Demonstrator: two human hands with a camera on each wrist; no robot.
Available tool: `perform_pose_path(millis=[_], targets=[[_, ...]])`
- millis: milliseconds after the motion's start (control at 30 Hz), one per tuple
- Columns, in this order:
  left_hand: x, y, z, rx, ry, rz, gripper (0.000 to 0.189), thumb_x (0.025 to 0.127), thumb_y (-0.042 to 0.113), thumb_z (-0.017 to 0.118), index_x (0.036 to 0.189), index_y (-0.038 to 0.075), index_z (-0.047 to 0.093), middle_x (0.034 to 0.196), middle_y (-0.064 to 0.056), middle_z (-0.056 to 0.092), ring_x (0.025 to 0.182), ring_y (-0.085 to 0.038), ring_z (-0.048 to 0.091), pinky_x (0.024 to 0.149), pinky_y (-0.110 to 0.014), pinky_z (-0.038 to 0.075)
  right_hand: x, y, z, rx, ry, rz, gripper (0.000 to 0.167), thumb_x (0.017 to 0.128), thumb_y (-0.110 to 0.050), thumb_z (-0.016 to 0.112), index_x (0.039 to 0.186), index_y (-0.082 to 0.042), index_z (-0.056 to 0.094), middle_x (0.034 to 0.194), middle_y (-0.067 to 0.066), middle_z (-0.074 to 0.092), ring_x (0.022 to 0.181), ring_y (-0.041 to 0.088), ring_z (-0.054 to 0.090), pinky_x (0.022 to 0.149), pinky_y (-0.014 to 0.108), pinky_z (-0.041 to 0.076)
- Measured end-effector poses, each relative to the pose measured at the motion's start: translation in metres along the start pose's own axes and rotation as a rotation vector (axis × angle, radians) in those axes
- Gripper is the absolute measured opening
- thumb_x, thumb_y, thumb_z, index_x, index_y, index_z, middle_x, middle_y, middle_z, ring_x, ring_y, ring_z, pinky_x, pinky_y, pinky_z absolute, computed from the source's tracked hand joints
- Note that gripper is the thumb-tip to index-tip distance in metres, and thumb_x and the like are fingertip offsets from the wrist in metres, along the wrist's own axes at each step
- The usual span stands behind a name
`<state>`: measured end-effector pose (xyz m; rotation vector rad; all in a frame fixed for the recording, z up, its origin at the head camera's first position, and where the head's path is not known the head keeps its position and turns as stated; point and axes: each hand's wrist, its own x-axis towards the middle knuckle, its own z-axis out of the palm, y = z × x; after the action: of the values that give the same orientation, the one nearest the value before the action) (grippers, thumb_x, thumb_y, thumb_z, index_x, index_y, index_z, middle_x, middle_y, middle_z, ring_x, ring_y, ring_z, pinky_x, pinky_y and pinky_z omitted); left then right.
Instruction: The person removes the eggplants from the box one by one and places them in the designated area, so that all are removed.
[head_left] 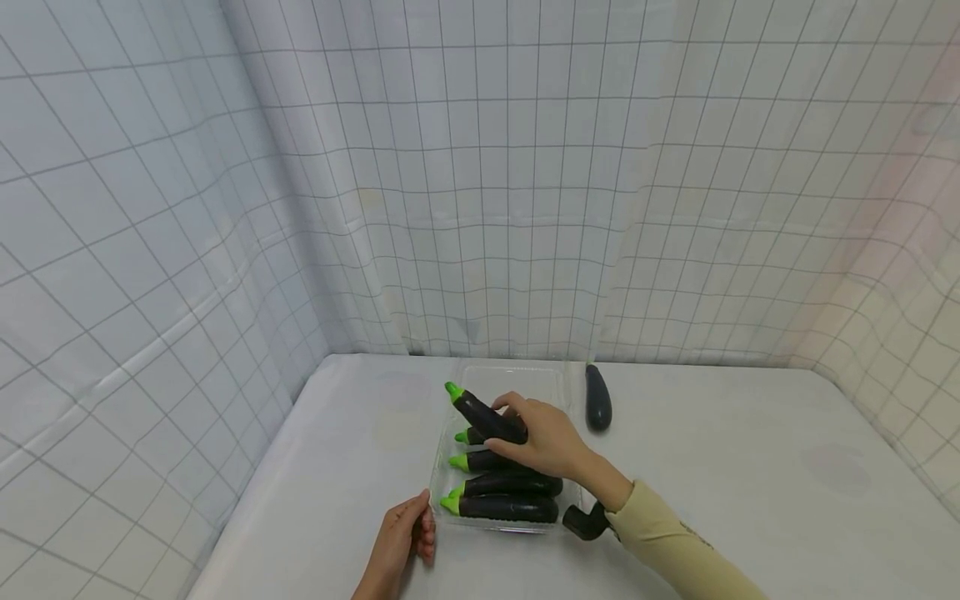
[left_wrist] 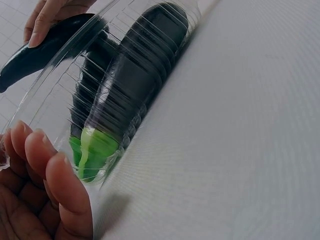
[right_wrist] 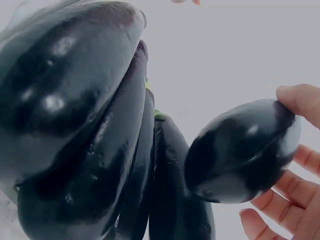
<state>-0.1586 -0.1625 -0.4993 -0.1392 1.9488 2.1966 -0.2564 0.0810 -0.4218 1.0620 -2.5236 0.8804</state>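
A clear plastic box (head_left: 438, 450) holds several dark eggplants (head_left: 506, 508) lying side by side, their bright green stem ends to the left. Above them my right hand (head_left: 536, 433) grips another eggplant (head_left: 480, 415) by its blunt end, thumb on one side and fingers on the other. That eggplant (right_wrist: 240, 155) tilts, with its green tip up and to the left. At the box's front left corner, my left hand (head_left: 401, 533) pinches the rim with its other fingers bent. In the left wrist view, the left fingers (left_wrist: 62, 185) sit beside the box's ridged wall.
One more eggplant (head_left: 597, 400) lies on the white table (head_left: 712, 450), just right of the box. A black wrist camera (head_left: 587, 522) hangs below the right wrist. White gridded sheets (head_left: 525, 167) stand behind the table and at both sides.
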Motion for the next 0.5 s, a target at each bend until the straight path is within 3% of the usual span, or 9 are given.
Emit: perform_pose_path(millis=[500], targets=[[0.0006,-0.0011,-0.0002,0.002,0.007,0.009,0.043,0.102,0.035,0.043,0.067,0.010,0.045,0.057,0.000,0.047,0.045,-0.009,0.046,0.045,-0.023,0.045,-0.0007,-0.0007,-0.0029,0.042,0.105,-0.022,0.049,0.086,-0.042,0.069,0.125,-0.018,0.052,0.098,-0.003,0.063,0.064,0.004,0.048,0.054,0.022,0.042]])
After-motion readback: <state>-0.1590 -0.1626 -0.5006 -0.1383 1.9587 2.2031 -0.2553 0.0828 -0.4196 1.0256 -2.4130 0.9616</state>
